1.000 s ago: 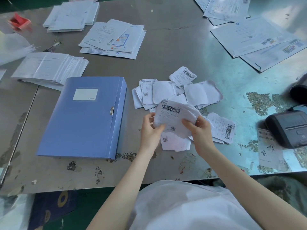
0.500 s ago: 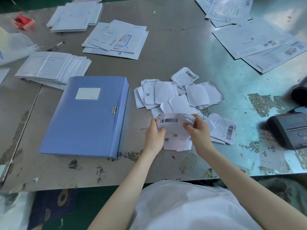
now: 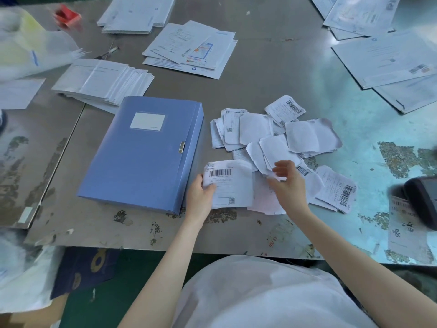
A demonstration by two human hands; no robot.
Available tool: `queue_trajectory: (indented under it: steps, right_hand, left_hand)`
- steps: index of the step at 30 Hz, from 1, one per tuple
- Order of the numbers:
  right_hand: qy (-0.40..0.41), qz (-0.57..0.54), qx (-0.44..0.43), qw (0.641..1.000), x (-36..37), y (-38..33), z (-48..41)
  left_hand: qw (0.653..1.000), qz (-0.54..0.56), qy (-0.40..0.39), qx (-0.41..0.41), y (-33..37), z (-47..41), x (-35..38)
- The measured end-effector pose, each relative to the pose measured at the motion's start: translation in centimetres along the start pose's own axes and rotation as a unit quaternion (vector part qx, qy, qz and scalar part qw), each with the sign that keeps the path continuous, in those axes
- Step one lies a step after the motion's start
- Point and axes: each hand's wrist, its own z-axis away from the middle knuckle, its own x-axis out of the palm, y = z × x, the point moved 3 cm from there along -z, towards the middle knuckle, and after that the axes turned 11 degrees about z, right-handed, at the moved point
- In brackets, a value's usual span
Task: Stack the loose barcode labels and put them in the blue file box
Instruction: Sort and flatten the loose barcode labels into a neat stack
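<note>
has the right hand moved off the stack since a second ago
Yes. The right hand has let go of the held stack and shifted right, away from the blue file box, toward the loose labels.

The printer (image 3: 423, 197) is cut off by the right edge. Red thing (image 3: 67, 16) and plastic bag (image 3: 28, 43) at top left are blurred. The right hand (image 3: 289, 185) covers part of the labels (image 3: 279, 143); most lie overlapped, their small print unreadable. The top papers (image 3: 354, 13) run out of frame.
</note>
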Motion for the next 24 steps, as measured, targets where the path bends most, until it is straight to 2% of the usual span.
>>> queue_trajectory:
  steps: [3,5,10,12,15,17,19,21,24]
  right_hand:
    - [0.020,0.207,-0.011,0.978,-0.3,1.2,-0.6]
    - [0.007,0.295,0.000,0.955,-0.2,1.8,-0.6]
    - [0.005,0.359,-0.016,0.933,-0.3,2.7,-0.1]
    - [0.011,0.387,-0.030,0.921,-0.5,2.7,-0.1]
    - [0.017,0.418,-0.053,0.907,-0.8,2.6,-0.1]
    - [0.015,0.423,-0.067,0.904,-1.2,2.6,-0.2]
    - [0.019,0.414,-0.081,0.906,-1.5,2.7,-0.3]
    - [0.038,0.376,-0.082,0.922,-2.1,2.9,-0.3]
    - [0.078,0.312,-0.079,0.943,-3.0,2.8,-0.3]
  left_hand:
    - [0.998,-0.060,0.025,0.006,-0.7,-0.4,-1.1]
    - [0.994,-0.105,0.037,0.019,-0.9,-0.4,-1.3]
    - [0.969,-0.214,0.058,0.108,-0.9,-0.2,-0.4]
    - [0.943,-0.279,0.066,0.167,-0.8,-0.2,0.2]
    - [0.887,-0.381,0.084,0.245,-0.8,-0.5,1.0]
    - [0.869,-0.402,0.085,0.274,-0.4,-0.7,1.8]
    - [0.874,-0.381,0.051,0.296,0.2,-0.5,3.1]
    - [0.902,-0.319,-0.023,0.291,0.8,-0.2,4.9]
    - [0.960,-0.163,-0.128,0.190,1.9,0.5,7.6]
